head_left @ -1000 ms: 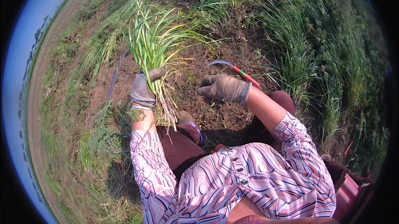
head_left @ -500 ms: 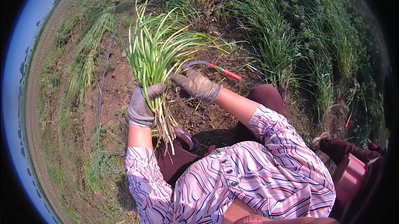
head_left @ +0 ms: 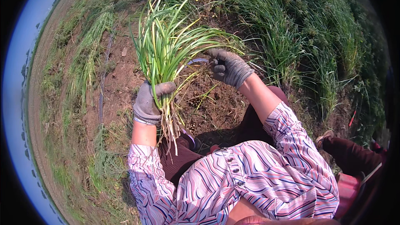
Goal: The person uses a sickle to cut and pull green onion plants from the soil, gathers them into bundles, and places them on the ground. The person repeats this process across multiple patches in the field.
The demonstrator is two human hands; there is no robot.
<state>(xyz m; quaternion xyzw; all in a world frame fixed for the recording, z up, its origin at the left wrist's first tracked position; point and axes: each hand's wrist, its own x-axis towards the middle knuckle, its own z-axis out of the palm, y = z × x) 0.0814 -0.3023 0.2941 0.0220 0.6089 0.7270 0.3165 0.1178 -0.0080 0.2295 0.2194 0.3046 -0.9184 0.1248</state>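
My left hand point(head_left: 151, 102), in a grey glove, is closed around a bunch of chives point(head_left: 164, 52). Its long green leaves fan upward and bend over to the right; the pale stem ends hang below my fist. My gloved right hand point(head_left: 231, 67) is out to the right, close to the drooping leaf tips. Its fingers are curled, and whatever they may hold is hidden. Between the hands, the curved blade of a sickle point(head_left: 196, 61) shows on the soil; my right hand covers the place of its handle.
Tall green grass point(head_left: 275, 29) stands ahead and to the right. Cut grass point(head_left: 89, 54) lies at the left beside a dark drip hose point(head_left: 101, 95). At the far right are another person's dark trouser leg point(head_left: 350, 154) and a pink container point(head_left: 346, 189). Bare soil point(head_left: 208, 108) lies before my knees.
My right hand has moved right and slightly up, away from the bunch's stems, and its fingers have curled. The bunch in my left hand has shifted slightly right. The sickle's red-green handle is now covered.
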